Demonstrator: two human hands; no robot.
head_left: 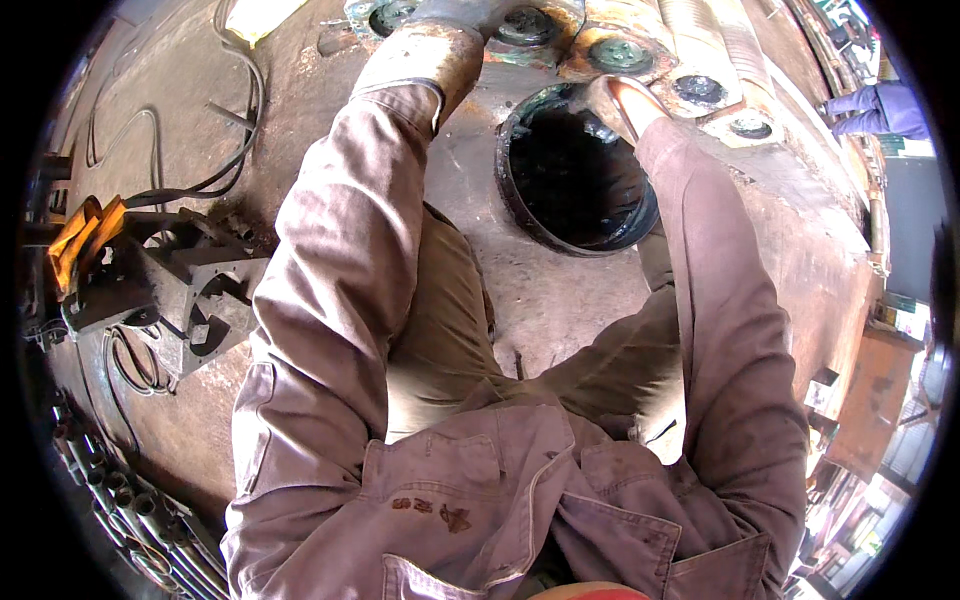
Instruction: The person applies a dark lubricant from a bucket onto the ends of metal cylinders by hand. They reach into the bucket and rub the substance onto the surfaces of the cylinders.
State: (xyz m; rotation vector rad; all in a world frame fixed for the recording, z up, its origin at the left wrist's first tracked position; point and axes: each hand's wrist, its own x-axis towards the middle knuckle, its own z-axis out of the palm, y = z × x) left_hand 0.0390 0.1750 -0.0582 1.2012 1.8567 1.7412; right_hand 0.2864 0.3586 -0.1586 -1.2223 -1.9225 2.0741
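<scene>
My left hand (432,58), in a stained pale work glove, reaches forward to a row of cylindrical metal parts (615,52) whose round ends are smeared with dark grease. Its fingers are hidden beyond the glove's back. Between my knees and that row stands a round black bucket (508,190), its inside coated with shiny black grease-like stuff (575,170). My right hand (607,106), also gloved, is at the bucket's far right rim. The fingers there are too covered to show whether they grip anything.
On the left lie a dark metal bracket (205,290), an orange piece (85,240) and black cables (250,110). Several pipes (130,500) are stacked at lower left. A person in blue (880,108) is at the far right, near a brown box-like piece (870,400).
</scene>
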